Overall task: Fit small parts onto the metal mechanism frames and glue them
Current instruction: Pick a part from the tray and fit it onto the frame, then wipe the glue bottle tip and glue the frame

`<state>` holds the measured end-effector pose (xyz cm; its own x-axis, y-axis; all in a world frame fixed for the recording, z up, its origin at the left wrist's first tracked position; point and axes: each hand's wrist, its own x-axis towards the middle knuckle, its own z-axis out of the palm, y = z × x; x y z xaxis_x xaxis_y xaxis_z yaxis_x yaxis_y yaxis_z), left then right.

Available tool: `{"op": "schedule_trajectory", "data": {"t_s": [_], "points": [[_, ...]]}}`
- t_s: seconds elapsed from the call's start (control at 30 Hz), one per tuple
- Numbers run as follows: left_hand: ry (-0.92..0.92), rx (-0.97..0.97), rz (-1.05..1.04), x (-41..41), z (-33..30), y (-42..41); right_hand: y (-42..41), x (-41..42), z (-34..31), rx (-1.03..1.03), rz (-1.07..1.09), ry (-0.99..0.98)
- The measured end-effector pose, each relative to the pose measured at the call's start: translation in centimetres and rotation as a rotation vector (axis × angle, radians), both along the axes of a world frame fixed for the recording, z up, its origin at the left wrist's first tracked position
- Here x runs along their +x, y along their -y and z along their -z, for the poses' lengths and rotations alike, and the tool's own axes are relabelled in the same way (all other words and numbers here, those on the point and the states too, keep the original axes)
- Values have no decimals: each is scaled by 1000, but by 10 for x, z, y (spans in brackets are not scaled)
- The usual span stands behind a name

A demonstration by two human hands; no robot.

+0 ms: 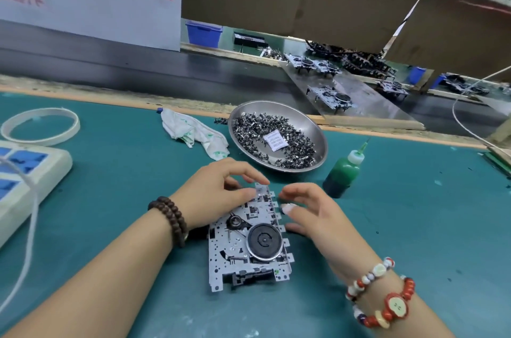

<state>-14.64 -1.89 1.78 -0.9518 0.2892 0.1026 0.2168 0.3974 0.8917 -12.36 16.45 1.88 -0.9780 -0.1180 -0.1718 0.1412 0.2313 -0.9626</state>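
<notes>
Two hands (221, 193) (309, 213) at the metal frame's (249, 243) far end.

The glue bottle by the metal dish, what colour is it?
Green, with a white cap, glue bottle; head view.

A perforated metal mechanism frame (243, 252) with a black flywheel was laid flat near a steel dish (312, 121) heaped with small dark parts (257, 127); a green glue bottle (343, 171) stood upright beside the dish.

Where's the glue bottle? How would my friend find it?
Start at the big round metal dish full of tiny parts on the green mat. Just right of it, beyond the right hand, stands the glue bottle. It is the only green bottle, with a white cap and thin pointed nozzle.
</notes>
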Motion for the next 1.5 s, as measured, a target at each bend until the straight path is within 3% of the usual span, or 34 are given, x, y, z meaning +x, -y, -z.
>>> {"op": "schedule_trajectory", "data": {"t_s": [0.13, 0.3, 0.57, 0.97, 1.1, 1.5], "points": [[-4, -50, -28, 0, 1, -1, -12, 1, 1, -21, 70, -110], [-32, -89, -138, -3, 2, 1, -52, 1, -3, 106, 472, -501], [95, -102, -173, -9, 13, 4, -84, -25, 5, 449, 256, -136], [107, -81, -169, -4, 10, -3, -66, -41, 17, 697, 331, -283], [123, -96, -169, -3, 9, -4, -65, -39, 13, 629, 351, -376], [131, -99, -178, 0, 10, -11, -60, -9, -3, 59, 355, -573]]}}
